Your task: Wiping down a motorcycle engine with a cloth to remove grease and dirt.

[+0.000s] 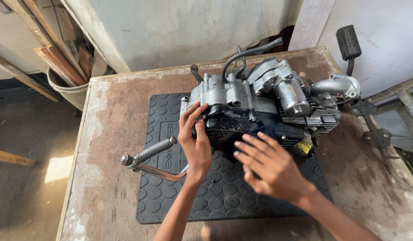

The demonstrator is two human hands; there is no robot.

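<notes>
One motorcycle engine [260, 105], silver upper casings over a black lower cover, stands on a black rubber mat [170, 196] with a hexagon pattern, which lies on a worn brown worktop [113, 134].

Hands, placed relative to the engine:
- Left hand [195, 143]: at the engine's near left corner, fingers spread and pressed on the edge of the black cover, gripping nothing else.
- Right hand [271, 167]: against the near face, fingers fairly flat, pressing a dark blue cloth [264, 131] onto the black cover.

Attached parts:
- Chrome kick-start lever [148, 158], projecting from the left end, over the mat's left edge.
- Black hose [246, 56], arching over the top.
- Silver cylindrical motor [291, 96], on the upper right.
- Pale intake pipe [338, 85], at the far right end.

Surroundings:
- Foot pedal with black ribbed pad [348, 42], beyond the engine's right end, on a bracket at the worktop's edge.
- Bucket of wooden planks [66, 87], on the floor well to the left.

Handling note (judgement): heavy, rigid cast metal, likely oily and slippery on the black cover. Best held low on the casing at both ends. The lever, hose and fins are poor holds, since the lever may swing.
</notes>
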